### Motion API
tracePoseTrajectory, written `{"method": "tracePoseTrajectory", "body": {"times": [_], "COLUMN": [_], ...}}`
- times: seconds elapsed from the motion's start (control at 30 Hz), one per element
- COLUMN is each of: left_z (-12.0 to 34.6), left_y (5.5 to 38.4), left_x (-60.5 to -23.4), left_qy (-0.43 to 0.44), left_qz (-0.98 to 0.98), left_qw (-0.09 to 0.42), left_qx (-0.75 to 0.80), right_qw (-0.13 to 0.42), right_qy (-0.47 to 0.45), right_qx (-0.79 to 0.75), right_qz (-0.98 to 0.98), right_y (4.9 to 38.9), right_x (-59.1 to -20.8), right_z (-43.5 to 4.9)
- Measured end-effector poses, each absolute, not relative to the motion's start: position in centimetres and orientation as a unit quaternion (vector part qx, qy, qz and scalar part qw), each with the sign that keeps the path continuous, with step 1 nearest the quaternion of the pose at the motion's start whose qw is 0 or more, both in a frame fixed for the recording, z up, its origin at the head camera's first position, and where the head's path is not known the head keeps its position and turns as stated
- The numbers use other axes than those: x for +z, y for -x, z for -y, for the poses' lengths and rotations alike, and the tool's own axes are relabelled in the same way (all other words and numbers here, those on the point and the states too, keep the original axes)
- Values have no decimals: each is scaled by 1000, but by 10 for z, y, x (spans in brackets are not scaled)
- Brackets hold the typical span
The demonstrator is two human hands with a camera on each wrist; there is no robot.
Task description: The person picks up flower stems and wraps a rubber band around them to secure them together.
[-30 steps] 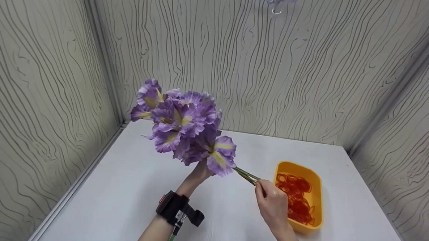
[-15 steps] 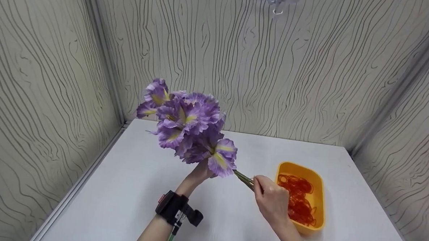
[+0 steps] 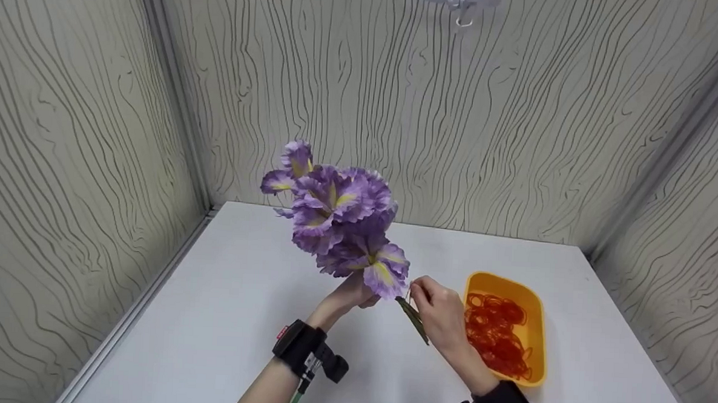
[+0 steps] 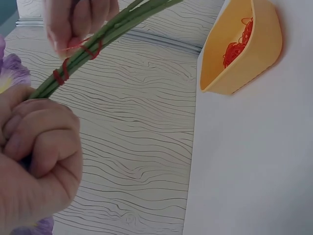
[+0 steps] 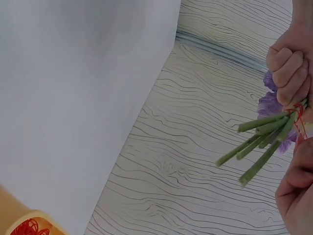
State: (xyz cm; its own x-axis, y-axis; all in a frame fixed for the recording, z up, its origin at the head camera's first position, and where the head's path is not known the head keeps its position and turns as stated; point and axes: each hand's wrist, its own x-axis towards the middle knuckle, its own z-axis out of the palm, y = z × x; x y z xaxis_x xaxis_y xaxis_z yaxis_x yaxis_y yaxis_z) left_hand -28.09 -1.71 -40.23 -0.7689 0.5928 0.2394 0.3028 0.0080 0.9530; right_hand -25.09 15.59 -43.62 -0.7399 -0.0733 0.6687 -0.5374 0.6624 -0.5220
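My left hand (image 3: pixel 355 292) grips a bunch of purple irises (image 3: pixel 343 207) just below the blooms, its fingers curled round the green stems (image 4: pixel 122 27) in the left wrist view. A red rubber band (image 4: pixel 91 51) loops round the stems beyond that fist, with another turn closer to it. My right hand (image 3: pixel 442 314) pinches a stretched strand of the band beside the stems; in the right wrist view, red strands (image 5: pixel 300 126) run from the stems to its fingertips. Cut stem ends (image 5: pixel 243 180) spread out past the band. The blooms partly hide my left hand in the head view.
A yellow plastic tub (image 3: pixel 538 324) stands on the white table (image 3: pixel 208 316) right of my right hand, holding a tangle of red rubber bands (image 3: pixel 498 347). Wood-grain panels (image 3: pixel 363 105) enclose the table at the back and sides. A white fixture (image 3: pixel 465 0) hangs at the top.
My right hand has moved from the lower stems up toward the blooms, leaving the stem ends exposed. The bouquet and left hand have shifted right, and the bouquet stands more upright.
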Motion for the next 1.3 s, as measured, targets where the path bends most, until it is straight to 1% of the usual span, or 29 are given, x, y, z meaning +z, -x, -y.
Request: {"method": "tracePoseTrajectory", "body": {"times": [0.07,0.27,0.37,0.43,0.53,0.7,0.8,0.87,0.97,1.07,1.2,1.3], "left_z": [13,2,2,4,8,10,7,6,5,5,9,12], "left_y": [281,293,297,299,302,304,304,303,303,304,302,298], "left_x": [-405,-427,-433,-434,-435,-435,-434,-434,-434,-435,-432,-427], "left_qy": [-311,-261,-257,-267,-292,-273,-242,-232,-228,-237,-247,-245], "left_qz": [-707,-709,-700,-687,-670,-651,-661,-672,-681,-681,-679,-680], "left_qw": [127,184,205,216,227,263,279,283,287,291,288,280], "left_qx": [622,629,634,640,644,657,653,644,634,629,628,632], "right_qw": [295,259,210,158,49,-115,-193,-233,-268,-290,-308,-307], "right_qy": [-177,-175,-176,-179,-200,-257,-263,-265,-284,-291,-267,-252], "right_qx": [385,425,464,491,544,620,669,698,721,735,748,737], "right_qz": [856,850,842,838,814,732,668,623,573,540,525,547], "right_y": [253,258,260,261,261,263,265,266,268,269,268,265], "right_x": [-434,-432,-432,-433,-437,-442,-448,-453,-461,-466,-465,-463], "right_z": [-154,-154,-156,-159,-166,-179,-186,-188,-190,-191,-190,-186]}}
